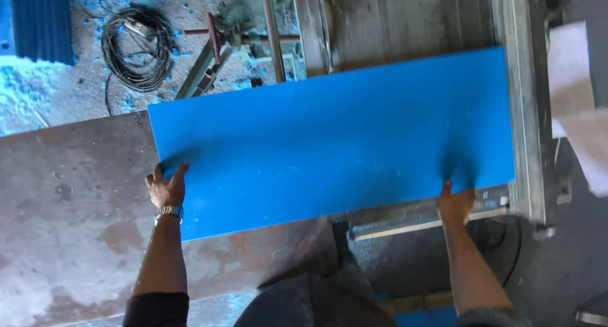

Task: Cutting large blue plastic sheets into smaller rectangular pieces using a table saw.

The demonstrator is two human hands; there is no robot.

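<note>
I hold a long, flat blue sheet [335,140], smooth and rectangular, lying slightly tilted across the rusty table [69,213] and metal frame [525,111].

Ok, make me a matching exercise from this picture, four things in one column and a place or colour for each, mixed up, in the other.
Things:
1. blue panel
2. wristwatch
3. coiled black cable
4. right hand

Places or colours:
A. on the floor at the top left, among blue shavings
B. at the panel's near edge, towards its right end
C. lying across the rusty table and the metal frame
D. silver, on the wrist of the left hand

Pairs: 1-C, 2-D, 3-A, 4-B
</note>
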